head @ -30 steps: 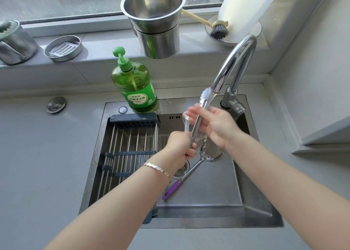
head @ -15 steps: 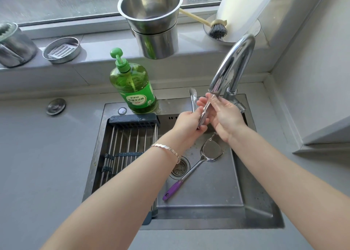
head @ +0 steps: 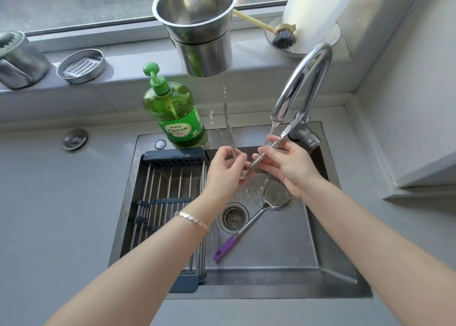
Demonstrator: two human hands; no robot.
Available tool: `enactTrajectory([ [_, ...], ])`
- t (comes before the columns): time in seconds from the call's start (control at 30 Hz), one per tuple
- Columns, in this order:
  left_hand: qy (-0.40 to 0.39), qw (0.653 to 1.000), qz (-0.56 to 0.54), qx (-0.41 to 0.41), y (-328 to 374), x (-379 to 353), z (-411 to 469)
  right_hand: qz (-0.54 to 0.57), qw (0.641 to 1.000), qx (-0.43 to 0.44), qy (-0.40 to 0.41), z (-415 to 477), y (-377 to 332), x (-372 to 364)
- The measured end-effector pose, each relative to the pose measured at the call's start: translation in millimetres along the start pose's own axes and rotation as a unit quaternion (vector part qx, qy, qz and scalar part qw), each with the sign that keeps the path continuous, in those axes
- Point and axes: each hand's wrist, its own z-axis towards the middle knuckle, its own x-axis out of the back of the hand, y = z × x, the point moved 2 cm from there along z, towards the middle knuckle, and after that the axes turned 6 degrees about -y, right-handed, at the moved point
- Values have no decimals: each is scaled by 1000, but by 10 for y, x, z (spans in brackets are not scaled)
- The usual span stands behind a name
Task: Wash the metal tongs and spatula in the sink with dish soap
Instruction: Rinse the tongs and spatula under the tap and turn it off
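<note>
- The left hand (head: 223, 172) grips the spread metal tongs (head: 232, 138) at their hinge.
- The right hand (head: 288, 167) pinches one tong arm under the faucet (head: 303, 79) stream.
- The spatula (head: 249, 222) lies in the sink (head: 320, 271), beside the drain (head: 233, 217).

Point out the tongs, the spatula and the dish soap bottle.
tongs (head: 231, 138): head view, on the left arm of the open tongs, above the left hand.
spatula (head: 275, 195): head view, on the flat metal blade lying in the sink.
dish soap bottle (head: 172, 108): head view, on the green body above the label.
</note>
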Motion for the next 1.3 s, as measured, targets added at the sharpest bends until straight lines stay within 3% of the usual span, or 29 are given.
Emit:
enactTrajectory([
  [0.2,-3,996,38,-75,-145,209,-187,63,996,-24,-54,-28,148,-100],
  [0.43,25,997,25,-64,-200,343,-266,57,996,-24,-69,-58,270,-200],
  [0.73,14,1000,-1,-23,-406,201,-199,-147,985,48,-73,-237,155,-74],
  [1.03,-30,999,-15,22,-111,-386,225,-189,971,141,48,-285,-131,315],
  [1.3,-100,980,-131,109,-172,-657,173,-327,911,237,77,-477,-120,402],
])
